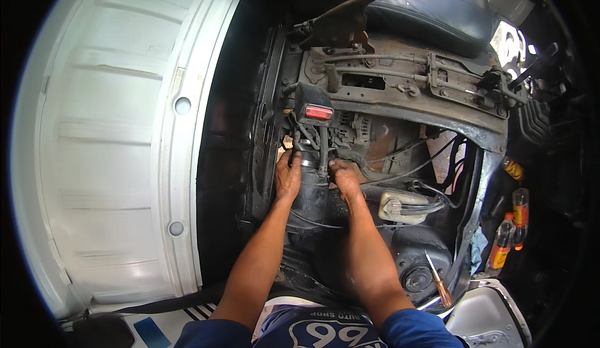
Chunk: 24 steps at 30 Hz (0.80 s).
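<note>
Working at: the top of a thick black rubber hose [310, 195] deep in a grimy engine bay, both hands at its upper end.
Left hand: the left hand [288, 176] is wrapped on the hose's 9 o'clock side, fingers curled up to the metal clamp band [307, 162].
Right hand: the right hand [344, 177] sits at the hose's 3 o'clock, fingers bent down into the gap; whether it pinches anything cannot be told.
Hose position: upright between the two hands, touching the left palm, just beside the right.
Risk, slip: the greasy rubber could likely twist out of the grip.
Risk, snag: thin cables [400, 166] at 3 o'clock lie near the right wrist and may catch.
Risk, tool: the screwdriver [439, 282] at 5 o'clock rests loose on the bay edge and might roll off.
</note>
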Available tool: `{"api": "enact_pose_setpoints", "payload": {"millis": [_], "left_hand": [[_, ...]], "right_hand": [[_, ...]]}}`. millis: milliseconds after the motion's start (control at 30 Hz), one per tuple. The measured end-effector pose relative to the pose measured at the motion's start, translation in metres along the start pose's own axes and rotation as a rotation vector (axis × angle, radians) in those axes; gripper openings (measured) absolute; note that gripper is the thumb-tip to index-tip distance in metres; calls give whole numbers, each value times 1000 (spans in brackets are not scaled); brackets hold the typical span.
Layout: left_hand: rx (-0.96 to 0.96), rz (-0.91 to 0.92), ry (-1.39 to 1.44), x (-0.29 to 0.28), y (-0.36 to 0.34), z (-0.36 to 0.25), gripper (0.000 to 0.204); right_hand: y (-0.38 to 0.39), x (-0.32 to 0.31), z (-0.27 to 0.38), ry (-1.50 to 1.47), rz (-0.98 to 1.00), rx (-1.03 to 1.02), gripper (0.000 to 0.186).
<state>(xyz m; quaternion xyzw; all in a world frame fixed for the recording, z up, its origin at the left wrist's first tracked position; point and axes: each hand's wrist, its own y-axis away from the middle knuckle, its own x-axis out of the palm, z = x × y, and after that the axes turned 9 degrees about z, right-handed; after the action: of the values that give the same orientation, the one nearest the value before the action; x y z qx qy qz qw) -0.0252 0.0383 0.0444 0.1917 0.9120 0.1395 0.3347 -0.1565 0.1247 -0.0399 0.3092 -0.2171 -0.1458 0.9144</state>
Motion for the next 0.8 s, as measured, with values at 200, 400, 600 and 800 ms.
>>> {"api": "enact_pose_setpoints", "payload": {"millis": [200, 400, 600, 800], "left_hand": [[-3, 76, -56, -13, 10, -2, 54], [-71, 92, -118, -15, 13, 3, 74], [-18, 44, -133, -14, 14, 10, 64], [-21, 70, 6, -5, 5, 18, 70]], "right_hand": [[51, 0, 16, 326, 15, -90, 31], [116, -2, 61, 624, 54, -72, 37], [220, -16, 109, 859, -9, -233, 36], [302, -48, 125, 1013, -313, -274, 34]]}}
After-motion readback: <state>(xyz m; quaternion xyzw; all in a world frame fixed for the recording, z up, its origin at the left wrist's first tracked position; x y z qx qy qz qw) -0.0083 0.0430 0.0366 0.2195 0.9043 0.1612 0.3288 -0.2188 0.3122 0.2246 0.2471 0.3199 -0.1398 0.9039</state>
